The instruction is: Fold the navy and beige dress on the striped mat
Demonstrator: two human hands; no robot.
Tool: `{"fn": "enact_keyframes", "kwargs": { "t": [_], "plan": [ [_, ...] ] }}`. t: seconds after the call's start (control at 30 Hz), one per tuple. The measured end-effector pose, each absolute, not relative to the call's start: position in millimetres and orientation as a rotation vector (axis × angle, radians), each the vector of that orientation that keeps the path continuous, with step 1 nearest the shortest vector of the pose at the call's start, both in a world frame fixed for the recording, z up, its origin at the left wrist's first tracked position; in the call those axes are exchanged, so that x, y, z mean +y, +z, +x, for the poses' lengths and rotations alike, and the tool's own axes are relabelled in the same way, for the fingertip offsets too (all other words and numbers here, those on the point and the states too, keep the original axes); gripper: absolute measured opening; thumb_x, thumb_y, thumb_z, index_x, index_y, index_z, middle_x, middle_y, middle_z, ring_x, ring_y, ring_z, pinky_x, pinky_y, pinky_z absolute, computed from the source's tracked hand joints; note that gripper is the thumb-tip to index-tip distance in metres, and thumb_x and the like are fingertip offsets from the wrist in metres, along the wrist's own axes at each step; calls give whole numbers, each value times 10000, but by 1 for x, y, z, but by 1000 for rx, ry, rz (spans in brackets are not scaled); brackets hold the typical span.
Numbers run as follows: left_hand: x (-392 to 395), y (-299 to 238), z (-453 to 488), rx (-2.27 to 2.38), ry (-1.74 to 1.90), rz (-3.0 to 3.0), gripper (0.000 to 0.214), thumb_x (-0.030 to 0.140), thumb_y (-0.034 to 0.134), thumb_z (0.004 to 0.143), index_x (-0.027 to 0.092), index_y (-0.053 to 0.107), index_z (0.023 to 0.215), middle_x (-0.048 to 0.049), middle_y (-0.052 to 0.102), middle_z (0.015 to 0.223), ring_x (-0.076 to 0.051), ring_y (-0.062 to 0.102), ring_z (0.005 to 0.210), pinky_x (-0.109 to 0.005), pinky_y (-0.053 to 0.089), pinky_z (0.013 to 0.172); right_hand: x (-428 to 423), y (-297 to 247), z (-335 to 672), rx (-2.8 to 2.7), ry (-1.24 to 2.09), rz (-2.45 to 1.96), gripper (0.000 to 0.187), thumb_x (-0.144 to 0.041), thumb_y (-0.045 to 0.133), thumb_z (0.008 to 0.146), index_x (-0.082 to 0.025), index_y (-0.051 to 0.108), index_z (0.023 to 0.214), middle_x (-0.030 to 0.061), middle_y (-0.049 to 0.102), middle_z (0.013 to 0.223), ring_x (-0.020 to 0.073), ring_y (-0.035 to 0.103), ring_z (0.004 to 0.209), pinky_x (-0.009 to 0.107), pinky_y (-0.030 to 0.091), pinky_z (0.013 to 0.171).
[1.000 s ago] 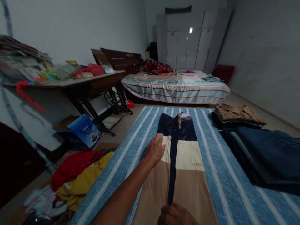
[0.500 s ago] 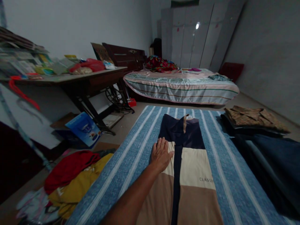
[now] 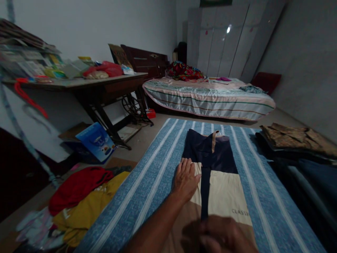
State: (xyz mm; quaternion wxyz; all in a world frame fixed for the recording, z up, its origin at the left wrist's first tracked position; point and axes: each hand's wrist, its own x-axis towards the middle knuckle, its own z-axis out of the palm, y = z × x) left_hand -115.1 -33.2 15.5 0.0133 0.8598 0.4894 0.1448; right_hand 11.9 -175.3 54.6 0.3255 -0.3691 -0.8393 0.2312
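Observation:
A long folded garment (image 3: pixel 223 189) in navy, cream and brown lies on the blue striped bedspread (image 3: pixel 152 175). Lettering beginning "CLASSI" is on its cream band, and a tan cord with a white label shows at its far navy end. My left hand (image 3: pixel 186 179) rests flat on its left edge, fingers stretched out and pressed over the cream part. Low in the view, my right hand (image 3: pixel 223 232) hovers over the brown part, smeared by motion. Its fingers do not show clearly, nor whether it touches the cloth.
Folded dark clothes (image 3: pixel 310 189) and a brown patterned garment (image 3: pixel 297 137) are stacked on the right. Red and yellow clothes (image 3: pixel 86 207) lie heaped at left. Beyond are a blue box (image 3: pixel 96 140), a sewing-machine table (image 3: pixel 105 80) and another bed (image 3: pixel 210 100).
My right hand has come into view from below, over the lower part of the garment. My left hand stays on the garment's left edge. The whole view has shifted slightly.

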Motion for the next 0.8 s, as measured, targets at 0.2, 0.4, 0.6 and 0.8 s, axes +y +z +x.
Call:
{"fn": "enact_keyframes", "kwargs": {
  "t": [0.2, 0.4, 0.6, 0.8],
  "plan": [
    [-21, 11, -124, 1389, 947, 2397, 387, 207, 316, 935, 108, 473, 1275, -148, 513, 1324, -207, 425, 1275, -389, 355, 1068, -61, 53, 30, -942, 1224, -1658, 103, -243, 580, 801, -146, 586, 833, -11, 603, 616, 115, 587, 465, 180, 400, 394],
    [-18, 5, -129, 1386, 1061, 2151, 427, 219, 290, 935, 89, 420, 1320, -158, 532, 1296, -177, 459, 1247, -338, 356, 1062, -22, 53, 22, -818, 1369, -1734, 137, -223, 501, 847, -155, 520, 730, -4, 577, 509, 131, 554, 329, 172, 334, 300],
    [-18, 8, -129, 1362, 1044, 2018, 439, 220, 283, 927, 85, 413, 1324, -153, 518, 1318, -162, 449, 1255, -322, 338, 1067, -17, 54, 16, -812, 1465, -1712, 186, -227, 477, 867, -152, 512, 700, 26, 590, 475, 120, 522, 313, 163, 303, 271],
    [-16, 9, -129, 1363, 1033, 1864, 423, 213, 292, 921, 157, 447, 1310, -83, 520, 1337, -131, 459, 1247, -287, 315, 1080, -16, 52, 13, -899, 1381, -1754, 226, -119, 481, 801, -177, 467, 583, -38, 476, 347, 128, 505, 271, 146, 276, 246]
  ]
}}
